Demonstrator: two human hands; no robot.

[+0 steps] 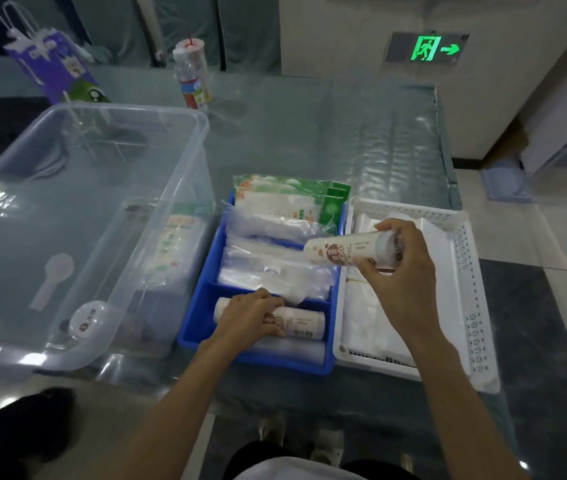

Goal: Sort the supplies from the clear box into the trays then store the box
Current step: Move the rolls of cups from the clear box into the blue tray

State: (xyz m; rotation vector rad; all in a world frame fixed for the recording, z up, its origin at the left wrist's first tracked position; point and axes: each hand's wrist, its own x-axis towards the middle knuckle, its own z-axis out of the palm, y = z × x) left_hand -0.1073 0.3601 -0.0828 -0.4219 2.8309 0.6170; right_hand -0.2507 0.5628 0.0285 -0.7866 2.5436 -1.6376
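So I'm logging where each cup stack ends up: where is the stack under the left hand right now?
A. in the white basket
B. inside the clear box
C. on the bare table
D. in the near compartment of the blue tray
D: the left hand rests on a cup stack lying in the blue tray's nearest compartment.

A single head-worn wide-angle camera looks forward and down, close over the table (310, 133).
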